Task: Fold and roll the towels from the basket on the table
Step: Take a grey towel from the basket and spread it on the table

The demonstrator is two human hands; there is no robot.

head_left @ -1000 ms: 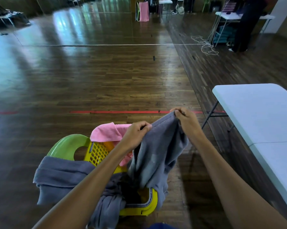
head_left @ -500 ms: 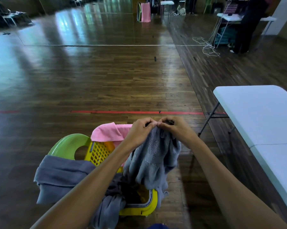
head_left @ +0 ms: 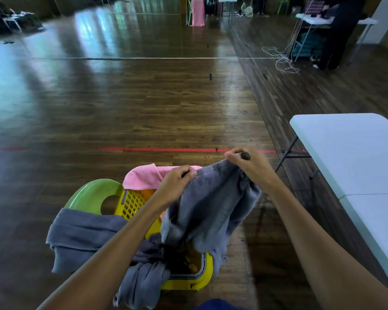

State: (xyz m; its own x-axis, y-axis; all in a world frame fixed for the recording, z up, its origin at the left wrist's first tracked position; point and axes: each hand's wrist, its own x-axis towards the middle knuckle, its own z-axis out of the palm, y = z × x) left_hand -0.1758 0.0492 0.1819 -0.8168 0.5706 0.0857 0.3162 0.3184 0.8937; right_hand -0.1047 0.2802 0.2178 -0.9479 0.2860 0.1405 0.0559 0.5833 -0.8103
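The left hand [head_left: 177, 182] and right hand [head_left: 251, 166] are each pinching the top hem of a grey towel [head_left: 211, 206], spreading it between them. Its lower end is dipping into the yellow basket [head_left: 132, 204], so a sideways lift is likely risking a snag on the rim, or dragging out the second grey towel [head_left: 83, 231] draped over the basket's left edge. The held towel is hanging below both hands, well apart from the table [head_left: 356, 153].

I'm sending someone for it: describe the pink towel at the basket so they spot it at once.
Start at the white table, then the yellow basket on its left. The pink towel drapes over the basket's far rim, just beyond the left hand. Its neighbours are all grey towels.
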